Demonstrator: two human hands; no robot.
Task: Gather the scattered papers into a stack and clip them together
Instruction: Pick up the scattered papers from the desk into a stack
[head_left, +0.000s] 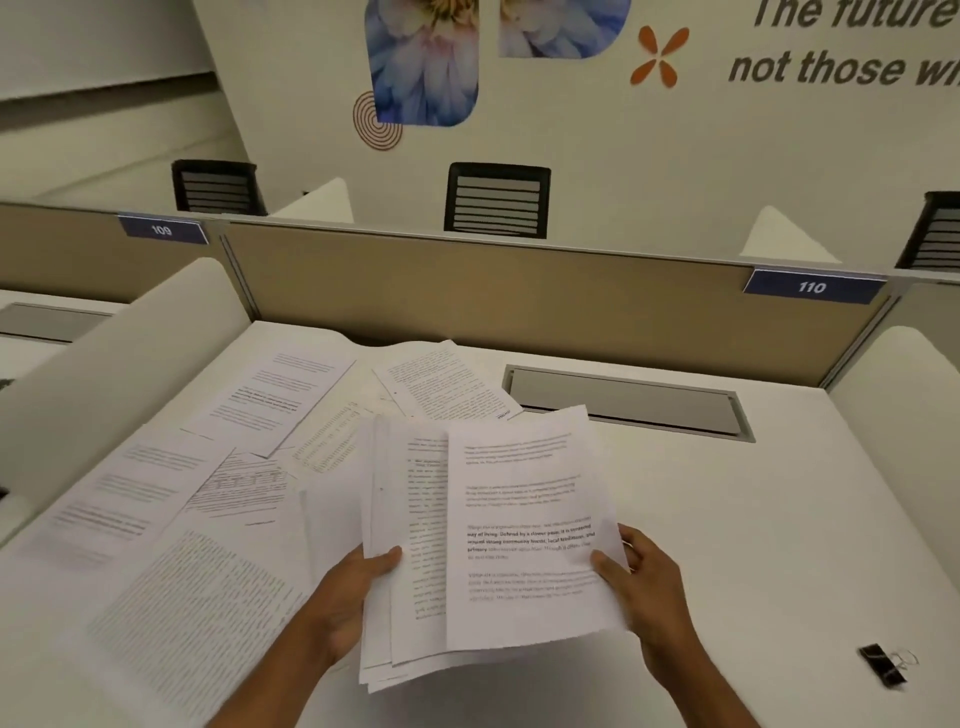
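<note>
I hold a loose bundle of printed papers (519, 525) above the white desk (779, 519), its sheets fanned and uneven. My left hand (353, 592) grips the bundle's left edge, thumb on top. My right hand (644, 587) grips its right edge. Several more printed sheets lie scattered on the desk to the left and behind: one at the back left (280, 395), one at the back middle (441, 379), one at the far left (119, 499) and one near the front left (197, 618). A black binder clip (883, 670) lies on the desk at the front right, apart from both hands.
A grey cable flap (623, 402) is set into the desk behind the bundle. A tan partition (519, 291) with a "110" label closes the back; white side dividers (130, 364) flank the desk. Black chairs (496, 200) stand beyond.
</note>
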